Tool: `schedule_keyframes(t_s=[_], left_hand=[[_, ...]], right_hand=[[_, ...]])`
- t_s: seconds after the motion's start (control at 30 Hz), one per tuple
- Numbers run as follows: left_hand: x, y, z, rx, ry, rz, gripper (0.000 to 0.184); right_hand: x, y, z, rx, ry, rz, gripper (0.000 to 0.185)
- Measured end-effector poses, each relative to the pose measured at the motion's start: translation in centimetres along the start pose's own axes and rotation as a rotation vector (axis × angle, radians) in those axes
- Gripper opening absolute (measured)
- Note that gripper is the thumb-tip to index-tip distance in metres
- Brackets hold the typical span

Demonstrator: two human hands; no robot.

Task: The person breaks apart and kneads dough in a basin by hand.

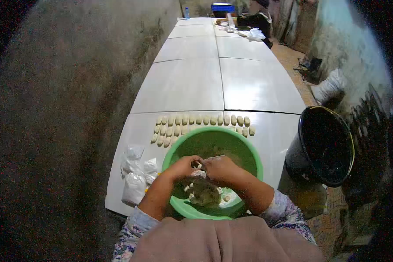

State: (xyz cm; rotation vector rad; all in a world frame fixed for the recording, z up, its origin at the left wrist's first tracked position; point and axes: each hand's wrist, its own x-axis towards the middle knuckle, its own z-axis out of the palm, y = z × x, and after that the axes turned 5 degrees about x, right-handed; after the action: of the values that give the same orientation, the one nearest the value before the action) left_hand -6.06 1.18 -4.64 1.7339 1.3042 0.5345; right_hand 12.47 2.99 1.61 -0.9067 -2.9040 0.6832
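Observation:
Over a green basin (258,163), my left hand (185,166) and my right hand (218,168) meet, fingers curled around a small whitish piece of dough (199,174). A larger greyish lump of dough (206,194) lies in the basin below them, with small bits and white flour (228,198) around it. Beyond the basin, small oval dough pieces (192,119) stand in rows on the white tabletop (179,87). The basin's rim hides some of them.
Clear plastic bags of white powder (135,185) sit left of the basin. A black bucket (305,148) stands at the right. Farther off are a white sack (329,87), plastic bags (254,34) and a blue item (222,8). A wall (96,78) runs along the left.

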Motion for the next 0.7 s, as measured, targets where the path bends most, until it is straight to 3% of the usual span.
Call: schedule_keyframes(t_s=[0.13,0.23,0.43,0.53,0.63,0.7], left_hand=[[-0.2,0.5,-0.3,0.153,-0.003,0.005,0.031],[0.0,-0.3,-0.2,0.101,-0.021,-0.010,0.031],[-0.4,1.1,-0.4,0.055,-0.007,0.023,0.028],[-0.8,2.3,-0.6,0.113,-0.016,-0.077,0.029],[-0.3,0.8,-0.3,0.127,-0.020,-0.077,0.029],[-0.2,0.1,-0.1,0.062,-0.004,0.019,0.029]], right_hand=[[-0.4,-0.1,-0.1,-0.093,0.028,-0.110,0.032],[-0.4,-0.5,-0.5,-0.049,0.025,-0.004,0.029],[-0.2,-0.5,-0.7,-0.065,-0.084,0.000,0.030],[-0.3,-0.5,-0.8,-0.050,-0.007,0.017,0.030],[-0.4,-0.6,-1.2,-0.095,-0.093,-0.029,0.031],[-0.4,-0.4,-0.8,-0.010,-0.040,0.011,0.034]])
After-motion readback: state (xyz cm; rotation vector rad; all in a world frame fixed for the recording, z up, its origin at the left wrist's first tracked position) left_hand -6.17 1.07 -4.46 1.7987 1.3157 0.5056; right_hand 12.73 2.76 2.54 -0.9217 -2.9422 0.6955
